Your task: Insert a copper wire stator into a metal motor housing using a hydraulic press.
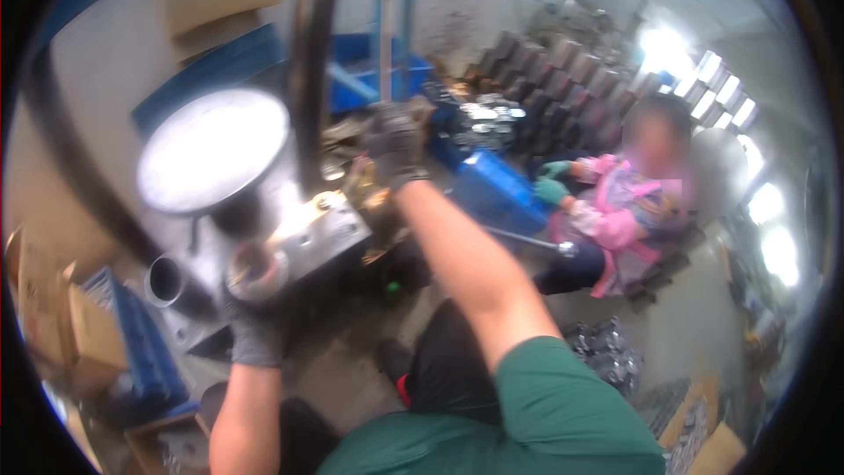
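My left hand (256,336), in a dark grey glove, is at the near edge of a metal machine bed (321,233). Just beyond its fingers sits a round, coppery-topped part (258,271); the fingers are blurred and partly hidden, so a grip on it cannot be made out. My right hand (395,142), gloved alike, reaches forward past the bed and looks closed. An upright metal rod (386,35) runs down to just above it; whether the hand holds it is unclear. A large pale disc-topped metal drum (215,151) stands beyond my left hand.
A short open tube (165,281) stands left of the round part. A thick dark post (314,62) rises behind the bed. At right, a seated person in pink with green gloves (553,181) works beside a blue bin (498,189). Stacked metal parts (554,79) line the back.
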{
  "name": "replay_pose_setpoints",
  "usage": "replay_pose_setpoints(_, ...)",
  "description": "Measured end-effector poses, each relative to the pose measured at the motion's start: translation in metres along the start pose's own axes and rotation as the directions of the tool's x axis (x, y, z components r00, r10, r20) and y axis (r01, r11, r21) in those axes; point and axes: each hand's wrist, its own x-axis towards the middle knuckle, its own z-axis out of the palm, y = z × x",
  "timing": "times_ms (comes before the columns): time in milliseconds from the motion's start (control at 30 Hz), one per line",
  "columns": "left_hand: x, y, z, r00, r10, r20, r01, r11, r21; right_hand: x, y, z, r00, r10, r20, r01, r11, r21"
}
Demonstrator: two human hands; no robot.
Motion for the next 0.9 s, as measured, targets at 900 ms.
replay_pose_setpoints(900, -0.032, 0.005, 0.059, 0.956, -0.282, 0.085, 0.293, 0.878, -0.379, -0.103, -0.017, -0.052, 0.706, -0.090, 0.703, -0.404, 0.764, 0.503)
